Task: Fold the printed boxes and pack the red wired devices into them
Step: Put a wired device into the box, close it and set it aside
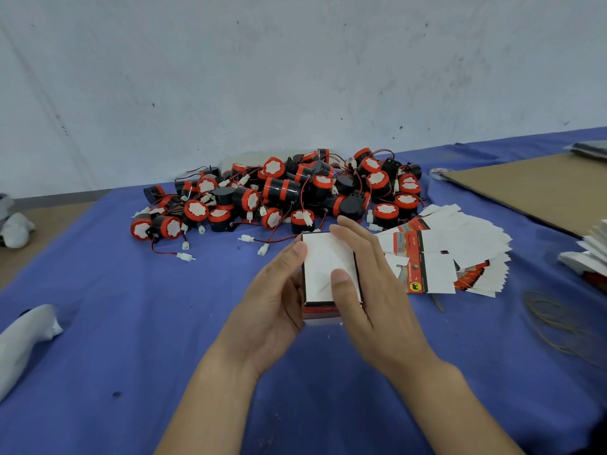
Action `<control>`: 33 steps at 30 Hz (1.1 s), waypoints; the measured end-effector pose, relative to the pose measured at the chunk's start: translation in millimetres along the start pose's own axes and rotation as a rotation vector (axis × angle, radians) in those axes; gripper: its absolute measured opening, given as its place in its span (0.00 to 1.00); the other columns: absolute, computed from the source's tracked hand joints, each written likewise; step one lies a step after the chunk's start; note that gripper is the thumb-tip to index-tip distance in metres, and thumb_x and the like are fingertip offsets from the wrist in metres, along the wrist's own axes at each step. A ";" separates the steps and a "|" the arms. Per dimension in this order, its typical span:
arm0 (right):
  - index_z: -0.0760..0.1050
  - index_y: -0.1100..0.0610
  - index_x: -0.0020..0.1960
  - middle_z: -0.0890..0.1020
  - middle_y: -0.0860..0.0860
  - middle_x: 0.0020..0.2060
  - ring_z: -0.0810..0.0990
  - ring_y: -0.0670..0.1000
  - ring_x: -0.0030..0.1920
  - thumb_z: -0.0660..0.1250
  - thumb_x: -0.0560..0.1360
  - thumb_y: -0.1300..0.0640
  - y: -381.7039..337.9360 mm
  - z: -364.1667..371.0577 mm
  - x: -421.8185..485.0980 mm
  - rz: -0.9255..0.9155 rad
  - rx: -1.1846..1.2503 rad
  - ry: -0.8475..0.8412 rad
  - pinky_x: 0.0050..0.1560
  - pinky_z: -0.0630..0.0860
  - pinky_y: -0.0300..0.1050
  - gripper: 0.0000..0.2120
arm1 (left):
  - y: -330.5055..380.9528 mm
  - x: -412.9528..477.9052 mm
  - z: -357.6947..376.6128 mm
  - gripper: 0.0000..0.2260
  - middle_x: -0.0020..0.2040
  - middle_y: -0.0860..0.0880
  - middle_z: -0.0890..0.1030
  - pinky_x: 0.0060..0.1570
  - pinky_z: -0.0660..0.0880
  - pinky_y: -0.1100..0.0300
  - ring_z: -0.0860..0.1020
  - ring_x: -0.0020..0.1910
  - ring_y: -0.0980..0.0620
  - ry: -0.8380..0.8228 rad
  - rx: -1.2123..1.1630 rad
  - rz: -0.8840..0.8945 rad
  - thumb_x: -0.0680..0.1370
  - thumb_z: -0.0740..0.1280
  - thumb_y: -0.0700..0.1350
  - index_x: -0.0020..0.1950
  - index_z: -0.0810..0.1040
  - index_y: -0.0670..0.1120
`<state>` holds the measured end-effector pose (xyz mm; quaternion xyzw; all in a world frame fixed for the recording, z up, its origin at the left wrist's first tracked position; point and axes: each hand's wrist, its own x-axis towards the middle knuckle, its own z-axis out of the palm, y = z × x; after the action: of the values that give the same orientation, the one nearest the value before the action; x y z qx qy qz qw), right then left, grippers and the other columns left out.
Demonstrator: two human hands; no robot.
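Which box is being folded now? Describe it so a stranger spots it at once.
On the blue tablecloth, in front of the pile of red devices, the left hand and right hand hold one box. Unlike the flat printed blanks fanned to its right, it is folded up, with a white panel facing up.

Seeing blue cloth covering worktop, lying creased, showing dark specks. Grey-white wall standing behind, showing scuffs. Brown cardboard sheet lying flat on cloth at far right; tape roll sitting just beside its left corner. I'm watching loose rubber bands lying tangled on cloth near right edge. White plastic bundle lying at left edge, partly running out of frame. Second white crumpled bundle resting further back on bare brown surface beside cloth. Grey glossy item showing at top right, too cropped for me to identify.
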<state>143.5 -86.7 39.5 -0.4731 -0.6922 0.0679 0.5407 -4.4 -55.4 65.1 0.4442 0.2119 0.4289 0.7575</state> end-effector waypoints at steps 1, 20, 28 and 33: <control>0.63 0.48 0.76 0.63 0.40 0.75 0.64 0.39 0.73 0.50 0.82 0.40 0.2 -0.2 -0.3 0.006 0.004 -0.011 0.62 0.63 0.24 0.25 | 0.3 0.1 -0.7 0.18 0.64 0.37 0.79 0.53 0.81 0.49 0.80 0.61 0.40 0.003 -0.002 0.003 0.80 0.64 0.54 0.65 0.80 0.45; 0.66 0.40 0.73 0.74 0.39 0.65 0.72 0.34 0.62 0.53 0.77 0.50 23.8 7.8 5.9 0.365 0.287 0.055 0.52 0.68 0.24 0.24 | -34.0 6.0 -2.9 0.25 0.53 0.61 0.81 0.49 0.76 0.59 0.80 0.50 0.57 0.232 1.707 0.625 0.79 0.69 0.42 0.72 0.68 0.61; 0.57 0.40 0.78 0.64 0.41 0.75 0.65 0.43 0.73 0.55 0.84 0.48 29.2 14.9 2.7 0.501 0.218 -0.093 0.72 0.69 0.54 0.24 | -46.2 5.6 -9.6 0.25 0.41 0.55 0.67 0.52 0.64 0.60 0.69 0.41 0.51 0.150 2.056 0.325 0.77 0.59 0.40 0.71 0.65 0.59; 0.59 0.42 0.78 0.68 0.41 0.72 0.70 0.43 0.68 0.57 0.83 0.50 27.1 18.3 2.7 0.517 0.171 -0.139 0.70 0.69 0.51 0.24 | -47.6 9.0 -6.7 0.16 0.52 0.51 0.78 0.52 0.66 0.58 0.75 0.48 0.49 0.171 2.139 0.222 0.80 0.56 0.45 0.68 0.71 0.54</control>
<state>144.4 -62.4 17.5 -0.5809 -0.5755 0.2941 0.4948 17.7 -55.9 21.5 0.8611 0.4876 0.1173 -0.0840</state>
